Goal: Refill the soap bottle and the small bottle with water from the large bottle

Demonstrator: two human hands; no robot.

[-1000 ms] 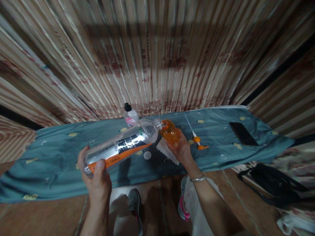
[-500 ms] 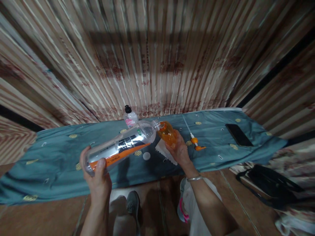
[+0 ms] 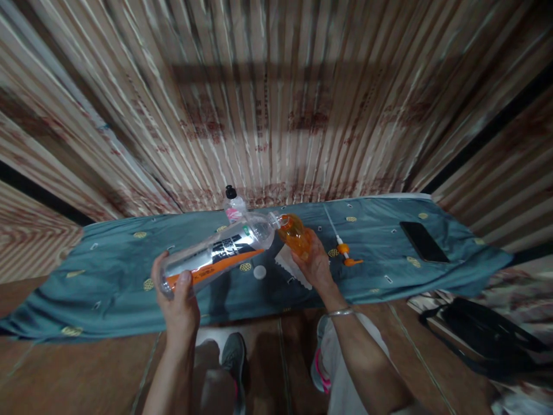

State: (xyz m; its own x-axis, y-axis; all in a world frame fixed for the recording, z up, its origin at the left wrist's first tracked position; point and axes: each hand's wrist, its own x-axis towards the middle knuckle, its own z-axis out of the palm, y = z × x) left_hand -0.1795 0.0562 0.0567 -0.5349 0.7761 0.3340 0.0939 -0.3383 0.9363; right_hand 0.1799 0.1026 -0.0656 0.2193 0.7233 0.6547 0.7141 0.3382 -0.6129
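Observation:
My left hand (image 3: 179, 300) is wrapped round the base of a large clear plastic bottle (image 3: 216, 253) with a silver, black and orange label. The bottle is tilted, its neck up and to the right. In my right hand (image 3: 317, 259) is a smaller translucent orange bottle (image 3: 294, 235), its mouth against or very near the clear bottle's mouth; I cannot tell whether they touch. Below the necks lie a white round cap (image 3: 260, 272) and a white scalloped napkin (image 3: 288, 266). Right of my right hand rests an orange pump top (image 3: 343, 249) with a long tube.
A patterned blue-green cloth (image 3: 116, 271) covers the narrow table. A small bottle with a black cap (image 3: 234, 206) stands at the back, before the pleated curtain (image 3: 276, 115). A black phone (image 3: 423, 242) lies at the right. A black bag (image 3: 484, 331) sits lower right.
The view has shifted slightly, so things sit a little further right. Both hands keep their bottles mouth to mouth; the clear bottle's tilt looks nearly the same.

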